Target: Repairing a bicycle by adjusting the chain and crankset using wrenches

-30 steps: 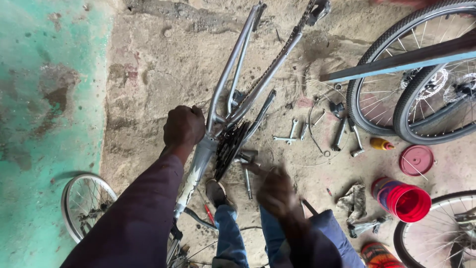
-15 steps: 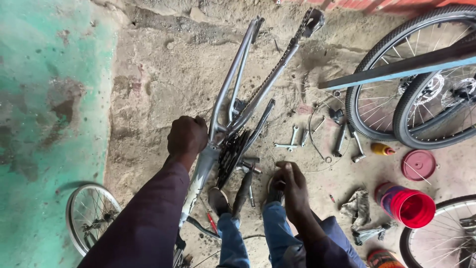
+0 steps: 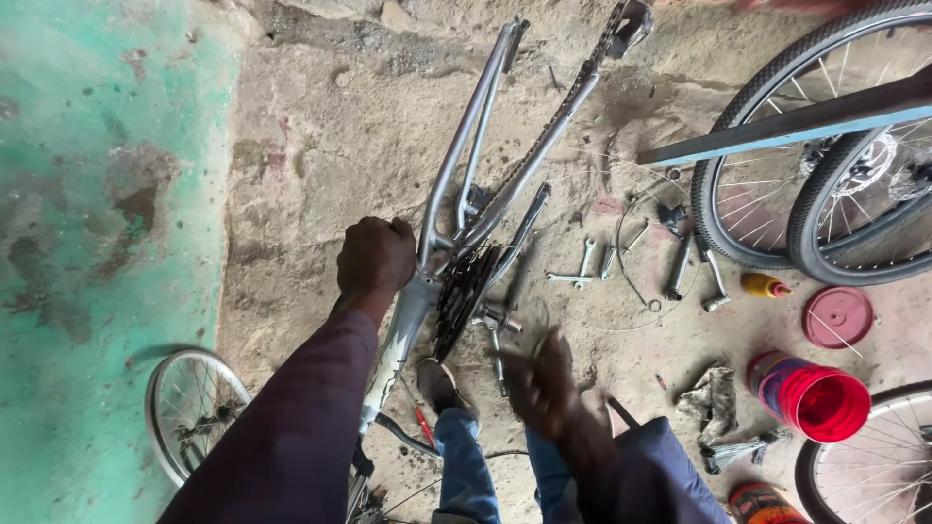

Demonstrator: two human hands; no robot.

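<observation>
Left hand (image 3: 377,257) is gripping the silver bike frame (image 3: 466,175) at frame centre, fingers wrapped tight around the tube beside the black chainring (image 3: 464,291). Right hand (image 3: 544,388) is hovering blurred at lower centre, just below the crank; cannot tell its fingers' state. Wrenches (image 3: 582,272) are lying on the dirt floor, red bucket (image 3: 820,400) sitting at lower right.

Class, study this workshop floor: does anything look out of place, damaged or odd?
Yes. The bicycle frame lies on the ground without wheels, steadied by the left hand. Wrenches lie scattered on the dirt, and the red lid lies apart from the red bucket.
</observation>
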